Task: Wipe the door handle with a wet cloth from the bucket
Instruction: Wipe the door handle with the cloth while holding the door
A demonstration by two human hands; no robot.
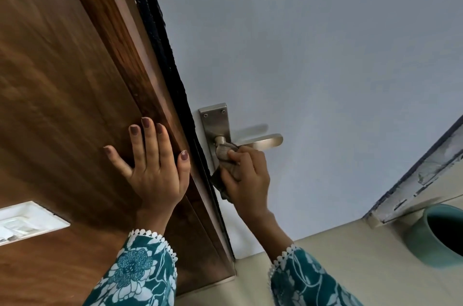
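1. The cloth [229, 166] is mostly hidden inside the right hand [246, 180]. Only a crumpled bit shows.
2. The cloth covers the lower part of the handle plate [216, 127] and part of the door handle [263, 141].
3. The bucket [431, 238] is cut off by the right edge. Its inside is too dark to see.
4. The white switch plate [27, 221] is cut off by the left edge and looks blurry.
5. Both sleeves [140, 273] run off the bottom edge.
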